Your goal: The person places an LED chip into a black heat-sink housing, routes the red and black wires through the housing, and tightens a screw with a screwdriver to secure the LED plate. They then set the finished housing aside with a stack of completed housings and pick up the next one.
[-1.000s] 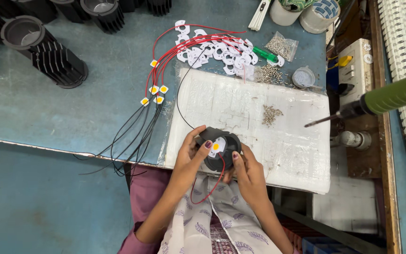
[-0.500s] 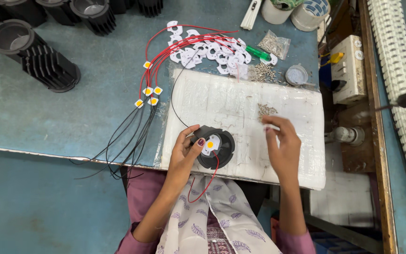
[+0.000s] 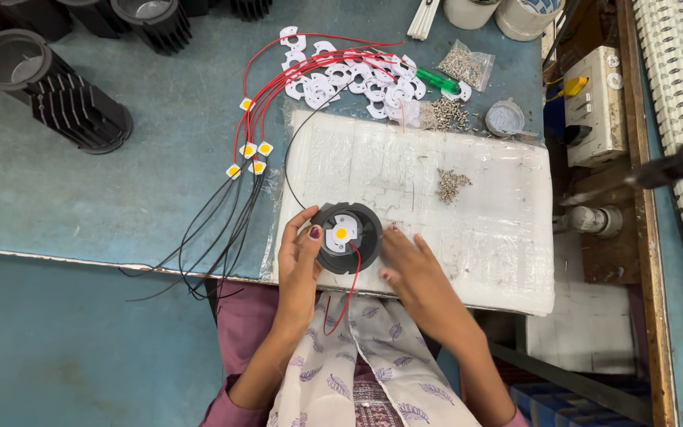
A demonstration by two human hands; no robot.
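A round black lamp housing (image 3: pixel 365 247) lies on a white foam pad (image 3: pixel 484 229) at the table's near edge. A yellow LED chip in a white holder (image 3: pixel 341 233) sits in its middle, and a red wire (image 3: pixel 351 285) runs from it toward my lap. My left hand (image 3: pixel 300 257) grips the housing's left side, thumb on the rim. My right hand (image 3: pixel 414 267) rests on the pad just right of the housing, its fingers apart and their tips at the housing's right rim. Whether they pinch anything small is hidden.
A small pile of screws (image 3: pixel 450 184) lies on the pad. Behind it are white holders (image 3: pixel 349 75), LED chips on red and black wires (image 3: pixel 250 150), a screw bag (image 3: pixel 464 65) and a green screwdriver (image 3: pixel 436 79). Black finned heat sinks (image 3: pixel 73 107) stand far left. A power screwdriver (image 3: pixel 673 166) hangs at right.
My right hand left the housing, reached out to the screw pile on the pad, and has now come back beside the housing. My left hand stayed on the housing.
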